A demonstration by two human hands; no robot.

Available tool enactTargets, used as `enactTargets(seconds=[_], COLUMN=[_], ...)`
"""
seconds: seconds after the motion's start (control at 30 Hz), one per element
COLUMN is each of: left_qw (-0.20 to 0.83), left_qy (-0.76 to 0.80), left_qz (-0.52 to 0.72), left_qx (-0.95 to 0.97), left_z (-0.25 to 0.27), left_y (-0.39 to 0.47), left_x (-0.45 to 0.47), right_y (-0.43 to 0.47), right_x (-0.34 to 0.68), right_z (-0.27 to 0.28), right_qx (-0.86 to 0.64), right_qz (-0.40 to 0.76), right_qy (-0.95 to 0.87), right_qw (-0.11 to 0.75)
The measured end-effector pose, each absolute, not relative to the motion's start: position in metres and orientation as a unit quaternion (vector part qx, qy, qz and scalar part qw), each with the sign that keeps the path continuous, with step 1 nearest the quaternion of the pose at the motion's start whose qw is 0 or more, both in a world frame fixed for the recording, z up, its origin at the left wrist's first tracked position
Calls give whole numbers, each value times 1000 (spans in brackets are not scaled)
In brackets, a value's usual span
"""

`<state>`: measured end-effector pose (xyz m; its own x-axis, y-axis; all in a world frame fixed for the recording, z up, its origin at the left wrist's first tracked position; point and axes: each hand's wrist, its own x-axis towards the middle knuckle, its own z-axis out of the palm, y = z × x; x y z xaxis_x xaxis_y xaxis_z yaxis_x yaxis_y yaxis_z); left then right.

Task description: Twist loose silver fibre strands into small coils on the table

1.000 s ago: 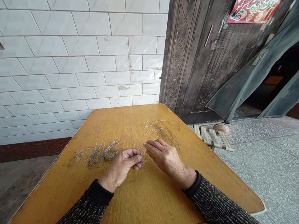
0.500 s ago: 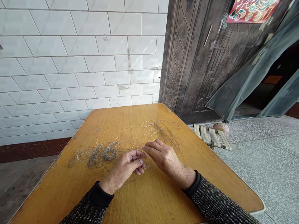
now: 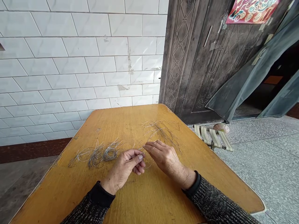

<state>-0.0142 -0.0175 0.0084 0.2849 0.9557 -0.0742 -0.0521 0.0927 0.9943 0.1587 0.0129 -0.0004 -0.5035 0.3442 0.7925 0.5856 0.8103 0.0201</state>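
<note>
Between my two hands is a thin wire (image 3: pixel 149 166), bent into a loose curve. My left hand (image 3: pixel 127 166) is closed, pinching the wire between thumb and forefinger. My right hand (image 3: pixel 164 157) meets it from the right, palm down, its fingertips pressed together at the wire; the thumb is mostly hidden. Left of my left hand lie several coiled wire bundles (image 3: pixel 110 153) on the wooden table (image 3: pixel 130 199). Beyond my right hand a spread of loose, straighter wires (image 3: pixel 161 129) lies on the tabletop.
A white tiled wall (image 3: pixel 81 65) stands behind the table. To the right are a dark carved door (image 3: pixel 198 62), a grey curtain (image 3: pixel 243 81) and a low strap-seated stool (image 3: pixel 212 137) on the speckled floor. A round pinkish object (image 3: pixel 221 127) sits by the stool.
My left thumb and fingers have shifted slightly at the wire, and the wire's free end now curves round toward the right hand. The right hand has barely moved.
</note>
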Motion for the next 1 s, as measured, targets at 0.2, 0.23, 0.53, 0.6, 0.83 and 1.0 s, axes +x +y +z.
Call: enactTargets(seconds=[0.2, 0.23, 0.53, 0.6, 0.83, 1.0], left_qw=[561, 556, 557, 571, 625, 642], left_qy=[446, 450, 445, 432, 394, 391], left_qz=[454, 462, 505, 511, 467, 401], left_qx=[529, 525, 486, 476, 486, 523], left_z=[12, 12, 8, 7, 3, 6], left_y=[-19, -19, -18, -18, -19, -17], left_x=[-12, -12, -9, -8, -9, -16], right_y=[8, 8, 10, 10, 10, 7], right_x=[158, 158, 155, 155, 157, 159], right_z=[6, 6, 1, 1, 0, 2], right_qx=[-330, -337, -346, -345, -331, -284], right_qz=[-129, -131, -171, -167, -135, -105], right_qy=[-830, -828, -818, -816, -826, -869], right_qw=[432, 428, 425, 432, 437, 392])
